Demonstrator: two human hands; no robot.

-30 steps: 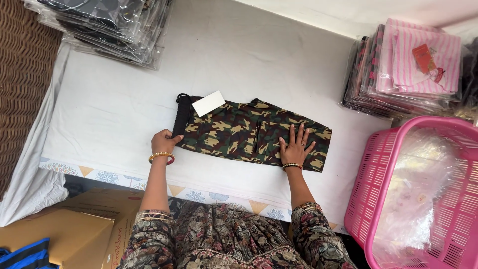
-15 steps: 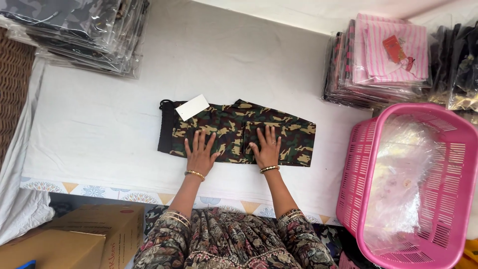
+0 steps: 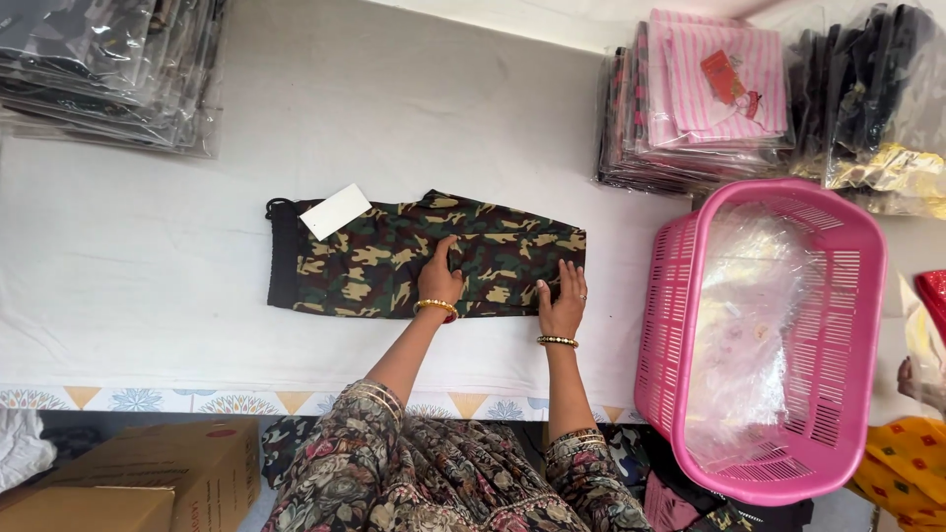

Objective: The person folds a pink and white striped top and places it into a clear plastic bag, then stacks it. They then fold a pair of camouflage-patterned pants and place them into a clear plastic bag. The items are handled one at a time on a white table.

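Note:
A folded camouflage garment [image 3: 374,261] with a black waistband and a white paper tag [image 3: 336,211] lies flat on the white table cloth [image 3: 148,296]. My left hand [image 3: 439,280] presses on the middle of the garment, fingers together and pointing away from me. At the garment's right end my right hand [image 3: 565,300] rests with fingers spread, lying on the edge of the fabric. Neither hand grips anything. Both wrists wear bangles.
A pink plastic basket [image 3: 680,296] lined with clear plastic bags stands at the right. Behind it are stacks of bagged pink striped clothes [image 3: 719,99] and dark bagged items [image 3: 867,89]. More bagged stacks [image 3: 108,79] sit far left. A cardboard box [image 3: 148,483] stands below the table.
Both hands have slid to the right along the garment: the left from its left part to the middle, the right to the right end. The camera view has also shifted.

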